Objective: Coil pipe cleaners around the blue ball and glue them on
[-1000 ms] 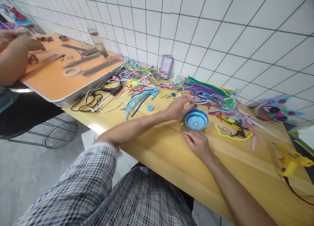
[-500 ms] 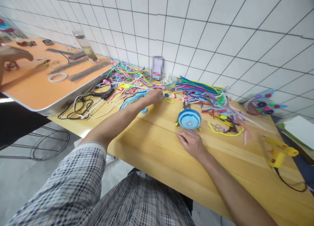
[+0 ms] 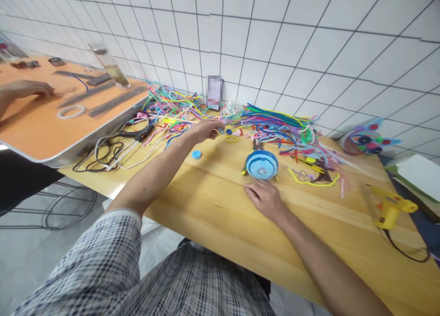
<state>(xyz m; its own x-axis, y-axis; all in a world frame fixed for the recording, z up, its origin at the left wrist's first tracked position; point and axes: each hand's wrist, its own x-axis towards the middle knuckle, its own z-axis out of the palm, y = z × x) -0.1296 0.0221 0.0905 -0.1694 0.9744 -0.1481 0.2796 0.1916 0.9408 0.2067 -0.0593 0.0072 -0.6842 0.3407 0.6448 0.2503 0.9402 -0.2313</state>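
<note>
My left hand reaches over the near edge of a heap of coloured pipe cleaners. Its fingers are stretched forward and slightly bent, apart from the thumb; I see nothing held. A yellow ring and a small dark blue piece lie just right of its fingertips. My right hand rests on the wooden table with fingers curled in. Right beyond it stands a round coiled disc in light and dark blue, with yellow-tipped pieces at its sides. A small light blue disc lies beside my left forearm.
A black glue gun with tangled cables lies left, a yellow glue gun right. Scissors lie near a yellow pipe cleaner. A phone leans on the wall. Another person's hand is over the orange table.
My left hand has lifted a little and its fingers have extended; the small light blue disc now shows fully. My right hand stays put. The view has shifted slightly; the other person's hand has moved.
</note>
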